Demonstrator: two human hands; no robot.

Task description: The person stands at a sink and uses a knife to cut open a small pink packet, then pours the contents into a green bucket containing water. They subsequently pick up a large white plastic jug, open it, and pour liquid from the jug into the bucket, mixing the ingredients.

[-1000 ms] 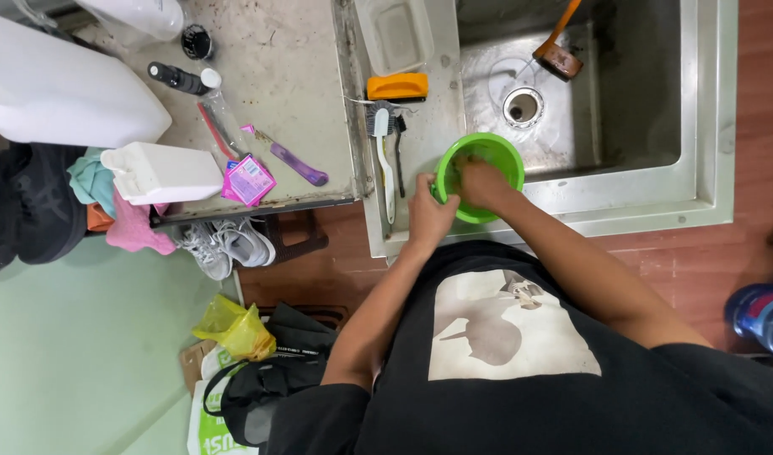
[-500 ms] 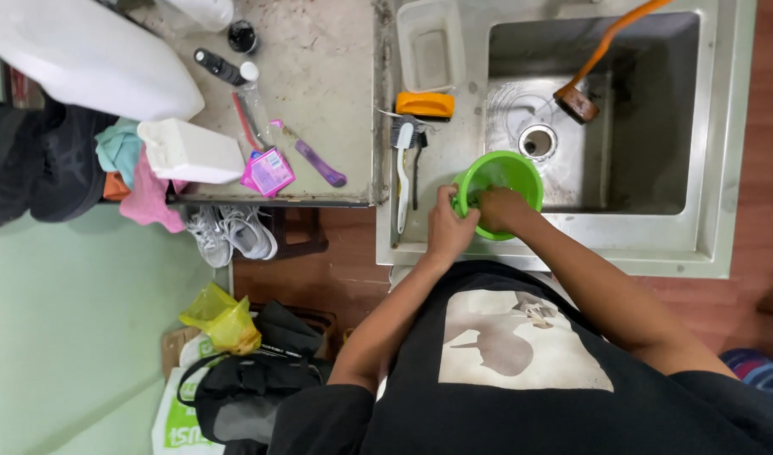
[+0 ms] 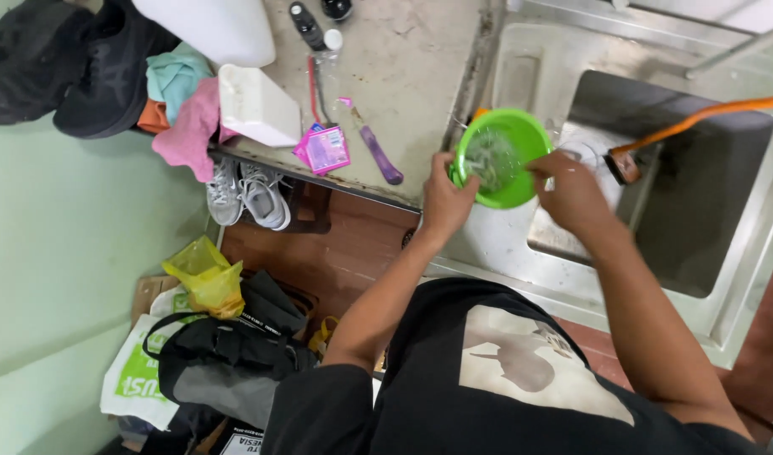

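L hand (image 3: 448,196) grips green bowl (image 3: 500,156) by near rim, fingers curled shut on it. R hand (image 3: 572,190) at far rim, fingers bent, grip unclear. Bowl tilted, mouth toward camera, over sink (image 3: 656,278).

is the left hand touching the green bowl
Touching. The head view shows the left hand gripping the rim of the green bowl, fingers wrapped on its edge with no gap, over the sink.
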